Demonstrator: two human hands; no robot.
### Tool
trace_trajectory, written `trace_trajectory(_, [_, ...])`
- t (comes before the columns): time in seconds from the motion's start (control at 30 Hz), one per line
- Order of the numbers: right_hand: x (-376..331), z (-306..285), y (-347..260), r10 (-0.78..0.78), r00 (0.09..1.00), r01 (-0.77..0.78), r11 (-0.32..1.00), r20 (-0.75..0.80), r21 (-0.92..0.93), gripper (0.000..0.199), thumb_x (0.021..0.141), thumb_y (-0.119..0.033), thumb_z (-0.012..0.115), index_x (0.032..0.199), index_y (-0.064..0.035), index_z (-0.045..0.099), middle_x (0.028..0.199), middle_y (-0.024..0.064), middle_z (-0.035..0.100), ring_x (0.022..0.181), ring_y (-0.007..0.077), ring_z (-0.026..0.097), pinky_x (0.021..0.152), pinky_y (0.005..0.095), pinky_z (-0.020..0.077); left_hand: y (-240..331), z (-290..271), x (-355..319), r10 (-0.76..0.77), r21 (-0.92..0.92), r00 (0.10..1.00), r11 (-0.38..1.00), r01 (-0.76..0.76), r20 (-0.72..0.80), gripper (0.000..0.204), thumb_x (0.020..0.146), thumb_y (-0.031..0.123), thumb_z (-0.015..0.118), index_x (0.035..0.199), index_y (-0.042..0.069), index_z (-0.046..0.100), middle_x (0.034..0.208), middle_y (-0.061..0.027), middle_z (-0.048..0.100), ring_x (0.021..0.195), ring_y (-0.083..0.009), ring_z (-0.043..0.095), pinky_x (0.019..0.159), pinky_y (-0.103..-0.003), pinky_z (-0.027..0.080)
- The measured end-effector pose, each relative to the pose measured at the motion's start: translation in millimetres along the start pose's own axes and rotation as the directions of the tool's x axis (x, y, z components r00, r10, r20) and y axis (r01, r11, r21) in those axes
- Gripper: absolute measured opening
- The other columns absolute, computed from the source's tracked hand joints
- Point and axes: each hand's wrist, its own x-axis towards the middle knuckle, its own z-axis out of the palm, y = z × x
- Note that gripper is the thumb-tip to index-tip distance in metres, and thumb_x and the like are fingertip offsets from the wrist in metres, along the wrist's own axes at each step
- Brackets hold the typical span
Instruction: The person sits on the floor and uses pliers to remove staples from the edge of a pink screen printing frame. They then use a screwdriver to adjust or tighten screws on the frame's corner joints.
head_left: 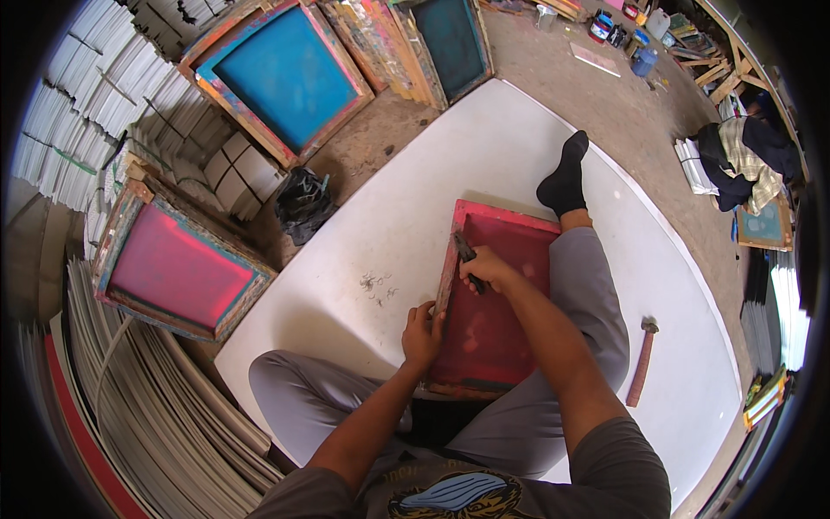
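A red-framed printing screen (493, 298) lies on the person's lap over a white board (519, 164) on the floor. The right hand (488, 268) is closed around a dark tool (467, 255) pressed at the frame's left edge. The left hand (422, 333) curls its fingers over that same edge, lower down. A hammer (641, 362) rests on the board, to the right. Stacked white sheets (95, 78) and more framed screens (285, 73) stand beyond.

Large white flat board (415, 199) lying on brown dirt floor (622, 112). Resting on board: red wooden screen-printing frame (493, 303), wooden-handled hammer (642, 363) well apart at right, small scatter of bent metal staples (378, 285) just left of frame. Black crumpled bag (303, 203) sitting on floor beside board's left edge.
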Motion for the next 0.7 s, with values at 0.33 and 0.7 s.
trace_trajectory(0.33, [6.1,-3.0,17.9,-0.260,0.965,0.254,0.915,0.023,-0.313,0.010,0.079,-0.001,0.067,0.086,-0.0016,0.060,0.066,0.0081,0.064,0.047,0.0175,0.062,0.041,0.0333,0.0491,-1.9,-0.1,2.2,0.075,-0.019,0.997,0.997,-0.075,-0.027,0.034,0.102,0.034,0.066,0.123,0.008,0.068,0.098,-0.0132,0.065,0.088,-0.0303,0.065,0.077,-0.043,0.052])
trace_trajectory(0.7, [-35.0,47.1,5.9,-0.007,0.904,0.219,0.867,0.427,-0.449,0.024,0.096,-0.023,0.072,0.096,-0.0007,0.064,0.078,0.0101,0.073,0.059,0.0176,0.071,0.050,0.0322,0.0561,-8.6,-37.6,75.2,-0.380,-0.765,0.737,0.107,0.635,0.559,0.022,0.103,0.035,0.065,0.107,0.014,0.066,0.095,0.0019,0.062,0.060,-0.0090,0.038,0.051,-0.026,0.029])
